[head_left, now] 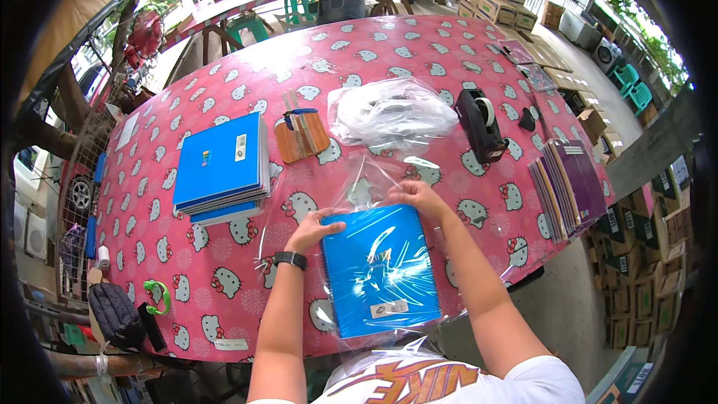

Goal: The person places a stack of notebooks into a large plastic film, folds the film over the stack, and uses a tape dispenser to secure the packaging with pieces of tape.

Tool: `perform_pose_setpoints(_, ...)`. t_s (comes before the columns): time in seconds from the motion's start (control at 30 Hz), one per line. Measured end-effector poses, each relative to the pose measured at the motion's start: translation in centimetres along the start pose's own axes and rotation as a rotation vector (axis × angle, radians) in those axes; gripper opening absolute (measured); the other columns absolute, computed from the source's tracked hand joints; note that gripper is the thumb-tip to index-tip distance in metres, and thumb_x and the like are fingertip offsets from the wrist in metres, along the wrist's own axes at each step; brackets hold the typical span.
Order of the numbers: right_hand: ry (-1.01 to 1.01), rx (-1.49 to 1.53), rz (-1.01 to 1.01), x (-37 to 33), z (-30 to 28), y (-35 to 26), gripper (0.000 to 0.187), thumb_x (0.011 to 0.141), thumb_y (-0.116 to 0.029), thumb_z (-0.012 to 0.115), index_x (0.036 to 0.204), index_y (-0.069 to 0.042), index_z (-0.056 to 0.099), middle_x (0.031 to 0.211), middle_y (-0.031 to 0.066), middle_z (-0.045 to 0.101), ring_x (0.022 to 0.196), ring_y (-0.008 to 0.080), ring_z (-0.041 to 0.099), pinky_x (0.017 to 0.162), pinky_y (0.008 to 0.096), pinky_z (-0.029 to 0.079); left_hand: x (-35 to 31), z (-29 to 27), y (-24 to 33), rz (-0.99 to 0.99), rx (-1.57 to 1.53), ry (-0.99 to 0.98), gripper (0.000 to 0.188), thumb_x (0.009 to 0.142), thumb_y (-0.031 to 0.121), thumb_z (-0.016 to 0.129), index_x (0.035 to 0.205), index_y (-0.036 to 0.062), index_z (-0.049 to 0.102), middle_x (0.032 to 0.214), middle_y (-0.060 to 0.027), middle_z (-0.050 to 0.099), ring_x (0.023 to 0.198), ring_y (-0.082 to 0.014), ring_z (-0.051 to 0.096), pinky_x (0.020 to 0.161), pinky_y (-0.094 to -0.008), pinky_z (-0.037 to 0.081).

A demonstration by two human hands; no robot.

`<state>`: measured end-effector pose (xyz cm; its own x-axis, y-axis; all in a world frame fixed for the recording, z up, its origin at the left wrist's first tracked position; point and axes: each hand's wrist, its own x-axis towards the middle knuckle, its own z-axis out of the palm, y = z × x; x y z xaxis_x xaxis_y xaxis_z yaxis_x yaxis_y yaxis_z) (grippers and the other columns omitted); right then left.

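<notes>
At the near edge of the table (202, 262), a blue notebook (374, 273) lay in a clear plastic sleeve (360, 181). The left hand (314, 232), partly curled, gripped its far left corner under the thumb; the right hand (416, 199), fingers bent nearly closed, pinched the sleeve.

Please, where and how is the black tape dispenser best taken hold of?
Grip the black tape dispenser across its long, narrow body, probably from above and the right: its two long sides suit a pinch, while clear plastic bags lie close on its left.
</notes>
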<state>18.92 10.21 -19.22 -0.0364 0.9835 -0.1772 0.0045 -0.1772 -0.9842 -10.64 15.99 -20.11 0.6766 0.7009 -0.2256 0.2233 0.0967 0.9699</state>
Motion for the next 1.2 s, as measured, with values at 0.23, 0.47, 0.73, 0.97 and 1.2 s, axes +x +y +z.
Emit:
perform_pose_setpoints(0.23, 0.192, 0.2, -0.031, -1.0, -0.3, 1.6, 0.028, 0.082, -0.019, 0.067, 0.103, -0.002, 0.062, 0.091, 0.0042, 0.064, 0.082, 0.0102, 0.059, 0.073, 0.0239, 0.047, 4.7, -2.6, 1.9, -0.065, 0.042, 0.022, 0.044, 0.08, 0.004, 0.052, 0.124, 0.009, 0.054, 0.107, -0.0154, 0.062, 0.084, -0.0209, 0.061, 0.083, -0.0356, 0.047)
perform_pose_setpoints(0.47, 0.233, 0.396, -0.001, -2.2, -0.5, 1.9, 0.022, 0.083, -0.017, 0.064, 0.099, -0.003, 0.062, 0.086, 0.0034, 0.063, 0.068, 0.0088, 0.058, 0.061, 0.0221, 0.047, 9.9, -3.7, 2.6, 0.064, 0.616, -0.158, 0.013, 0.079, 0.001, 0.052, 0.081, 0.0029, 0.064, 0.076, -0.0072, 0.067, 0.07, -0.0154, 0.057, 0.063, -0.0333, 0.045)
perform_pose_setpoints(0.73, 0.197, 0.397, -0.014, -1.8, 0.1, 1.7, 0.026, 0.082, -0.02, 0.066, 0.1, -0.002, 0.062, 0.084, 0.0034, 0.064, 0.073, 0.0089, 0.059, 0.066, 0.0224, 0.047, 6.2, -3.9, 4.9, 0.172, 0.023, 0.135, 0.022, 0.084, 0.012, 0.057, 0.105, 0.0034, 0.061, 0.096, -0.004, 0.064, 0.084, -0.0104, 0.058, 0.073, -0.026, 0.046)
perform_pose_setpoints(0.97, 0.021, 0.109, 0.039, -1.5, 0.0, 1.2, 0.023, 0.08, -0.021, 0.069, 0.093, -0.002, 0.064, 0.085, 0.0035, 0.065, 0.074, 0.0087, 0.059, 0.067, 0.0228, 0.047, -1.0, 1.0, 0.4, 0.063, -0.009, 0.162, 0.039, 0.079, 0.03, 0.07, 0.102, -0.0017, 0.064, 0.093, -0.0052, 0.065, 0.084, -0.0083, 0.057, 0.074, -0.0236, 0.046)
perform_pose_setpoints(1.2, 0.075, -0.067, 0.098, -1.5, 1.0, -0.3, 0.021, 0.08, -0.022, 0.07, 0.079, -0.001, 0.066, 0.071, 0.0021, 0.063, 0.061, 0.0078, 0.056, 0.057, 0.0213, 0.045, -1.5, 1.0, -1.5, 0.051, -0.138, 0.366, 0.035, 0.078, 0.03, 0.072, 0.092, -0.0022, 0.067, 0.083, -0.0038, 0.066, 0.072, -0.0066, 0.057, 0.065, -0.0195, 0.044)
